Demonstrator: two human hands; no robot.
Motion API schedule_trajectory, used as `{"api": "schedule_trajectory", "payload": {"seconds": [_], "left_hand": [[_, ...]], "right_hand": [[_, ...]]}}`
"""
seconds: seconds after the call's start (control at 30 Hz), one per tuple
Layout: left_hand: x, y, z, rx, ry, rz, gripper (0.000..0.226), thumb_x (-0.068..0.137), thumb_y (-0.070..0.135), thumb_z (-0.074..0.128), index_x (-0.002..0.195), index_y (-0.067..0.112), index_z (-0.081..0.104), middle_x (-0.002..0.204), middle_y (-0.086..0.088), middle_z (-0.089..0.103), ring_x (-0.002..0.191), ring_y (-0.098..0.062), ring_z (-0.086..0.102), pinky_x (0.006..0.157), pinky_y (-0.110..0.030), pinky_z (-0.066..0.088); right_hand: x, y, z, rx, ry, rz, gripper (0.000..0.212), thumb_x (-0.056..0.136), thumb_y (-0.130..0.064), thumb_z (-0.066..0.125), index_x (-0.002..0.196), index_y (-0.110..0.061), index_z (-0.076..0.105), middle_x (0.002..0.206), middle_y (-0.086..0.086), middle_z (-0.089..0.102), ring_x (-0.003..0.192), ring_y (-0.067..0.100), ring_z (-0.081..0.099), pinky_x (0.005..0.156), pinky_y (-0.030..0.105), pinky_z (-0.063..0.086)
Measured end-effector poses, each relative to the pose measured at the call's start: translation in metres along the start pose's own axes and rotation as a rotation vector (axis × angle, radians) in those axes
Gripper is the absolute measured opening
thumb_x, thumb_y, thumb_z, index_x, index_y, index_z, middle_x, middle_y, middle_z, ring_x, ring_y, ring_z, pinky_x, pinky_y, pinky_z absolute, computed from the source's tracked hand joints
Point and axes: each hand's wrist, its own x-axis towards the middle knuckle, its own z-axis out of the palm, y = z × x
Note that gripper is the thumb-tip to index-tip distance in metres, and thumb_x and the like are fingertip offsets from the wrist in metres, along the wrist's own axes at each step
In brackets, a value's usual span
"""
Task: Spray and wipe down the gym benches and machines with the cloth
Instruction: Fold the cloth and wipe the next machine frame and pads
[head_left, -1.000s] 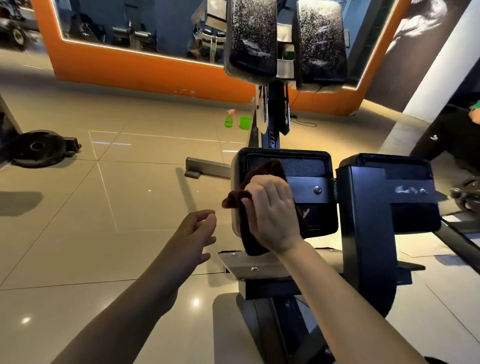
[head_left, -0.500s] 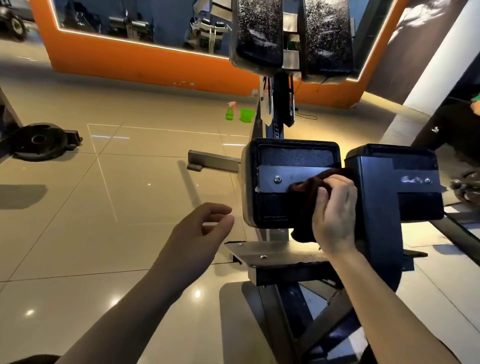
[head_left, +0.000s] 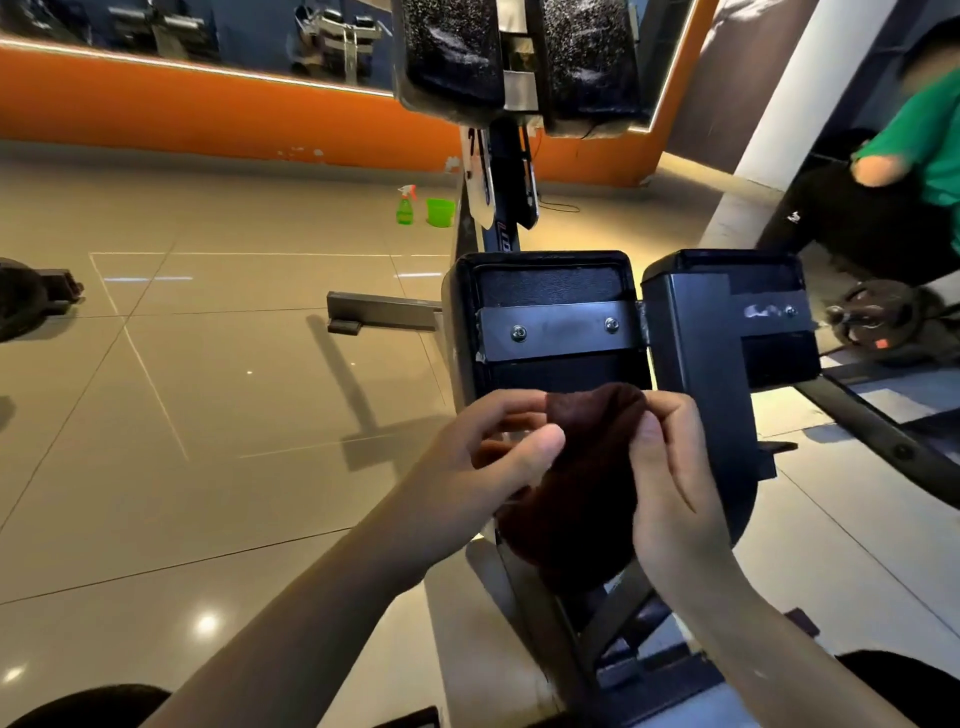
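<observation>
Dark maroon cloth (head_left: 582, 478) held in front of the machine, below the left black pad (head_left: 545, 332), draped downward over the steel frame. Left hand (head_left: 488, 457) pinching the cloth's left edge between thumb and curled fingers; right hand (head_left: 670, 467) pinching the cloth's upper right edge, fingers curled round the fabric. Left black pad backed by a metal bracket (head_left: 561, 332) with two bolts; right black pad (head_left: 727, 332) just beside it, mounted on the same machine. Two upper pads (head_left: 519, 57) speckled with spray droplets, at the top of the central post. Green spray bottle (head_left: 405, 205) standing on the tiled floor (head_left: 208, 364) beside a green cup (head_left: 440, 212), well apart from the hands, near the orange wall base (head_left: 208, 119). Weight plate (head_left: 21, 306) on the floor at far left. Seated person in green shirt (head_left: 930, 150) at far right, with another weight plate (head_left: 878, 322) nearby.
</observation>
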Motion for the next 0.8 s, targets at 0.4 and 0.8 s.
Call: {"api": "schedule_trajectory", "payload": {"seconds": [0.4,0.8], "left_hand": [[-0.013,-0.003,0.011,0.026,0.016,0.111,0.01,0.079,0.032,0.065,0.088,0.029,0.069,0.08,0.01,0.069,0.079,0.001,0.063,0.069,-0.011,0.049],[-0.043,0.026,-0.011,0.36,-0.347,0.32,0.018,0.087,0.027,0.052,0.099,0.026,0.065,0.105,0.011,0.062,0.107,-0.014,0.058,0.088,-0.029,0.05]], "right_hand": [[-0.033,-0.021,-0.008,-0.071,-0.181,0.065,0.019,0.091,-0.037,0.037,0.103,-0.026,0.047,0.092,-0.027,0.056,0.094,-0.002,0.057,0.07,0.012,0.05],[-0.063,-0.036,-0.013,0.072,-0.424,0.243,0.034,0.084,-0.027,0.063,0.114,-0.039,0.055,0.114,-0.006,0.062,0.114,0.017,0.06,0.098,0.041,0.051]]}}
